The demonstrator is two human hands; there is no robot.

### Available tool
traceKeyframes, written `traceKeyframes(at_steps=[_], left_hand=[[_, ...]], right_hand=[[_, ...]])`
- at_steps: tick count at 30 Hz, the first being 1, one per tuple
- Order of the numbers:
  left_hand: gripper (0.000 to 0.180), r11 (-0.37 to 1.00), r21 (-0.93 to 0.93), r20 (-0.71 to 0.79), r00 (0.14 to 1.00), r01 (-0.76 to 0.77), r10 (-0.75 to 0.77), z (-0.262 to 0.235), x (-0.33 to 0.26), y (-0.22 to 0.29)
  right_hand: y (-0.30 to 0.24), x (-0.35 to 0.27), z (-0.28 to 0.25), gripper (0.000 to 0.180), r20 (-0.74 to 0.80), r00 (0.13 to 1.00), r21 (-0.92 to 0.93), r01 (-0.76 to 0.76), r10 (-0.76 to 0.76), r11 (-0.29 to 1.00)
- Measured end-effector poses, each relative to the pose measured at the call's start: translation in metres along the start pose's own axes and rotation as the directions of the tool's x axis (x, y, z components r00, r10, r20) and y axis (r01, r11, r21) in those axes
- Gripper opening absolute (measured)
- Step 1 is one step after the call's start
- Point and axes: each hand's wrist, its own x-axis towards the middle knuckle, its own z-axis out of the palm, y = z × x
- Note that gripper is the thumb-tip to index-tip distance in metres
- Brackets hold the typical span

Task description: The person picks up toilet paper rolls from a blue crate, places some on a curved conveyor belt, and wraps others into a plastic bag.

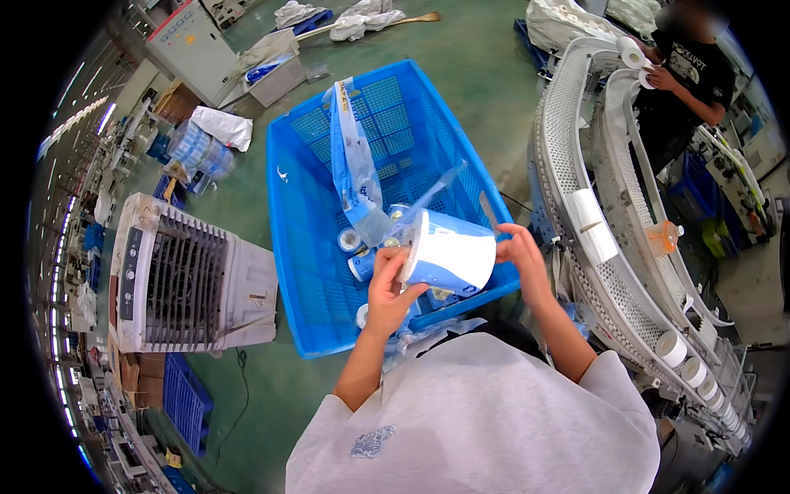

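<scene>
Both hands are on one white-and-blue wrapped roll pack (451, 252), held in the air over the near edge of the blue crate (300, 247). Left hand (388, 290) is closed around the pack's left end, fingers curled under it. Right hand (520, 257) pinches the right end, fingertips only.

Risk 1: the right-hand hold looks light. If the film is slick, that end could slip and the pack would tilt or drop. It sits over the crate rim, so it could land half in, half out.

Risk 2: just beyond the pack, loose clear film bags (355, 177) stand up out of the crate, close to the left hand. A finger could snag one and drag it along, or pull the small rolls (355, 244) lying in the crate under the pack.

Risk 3: to the right, the curved white conveyor (576, 148) carries single white rolls (594, 222) and white cups (671, 347) near its edge. An elbow swinging right could knock one off.

Further off, another person (687, 74) is handling rolls at the far end of the conveyor, well apart from these hands. Left, a white air cooler (185, 280) stands on the floor, its cable (239, 403) trailing near the crate: a trip hazard if the person steps that way.
</scene>
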Motion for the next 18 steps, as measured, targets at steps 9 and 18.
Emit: traceKeyframes(at_steps=[9,18], left_hand=[[0.020,0.986,0.165,0.107,0.994,-0.004,-0.014,0.017,-0.001,0.005],[0.010,0.838,-0.545,-0.325,0.925,-0.012,-0.198,-0.032,0.006,-0.008]], right_hand=[[-0.008,-0.022,0.024,0.072,-0.003,0.995,0.363,-0.092,0.100,0.927],[0.013,-0.026,-0.022,0.046,0.231,0.972,0.775,-0.152,-0.051,0.613]])
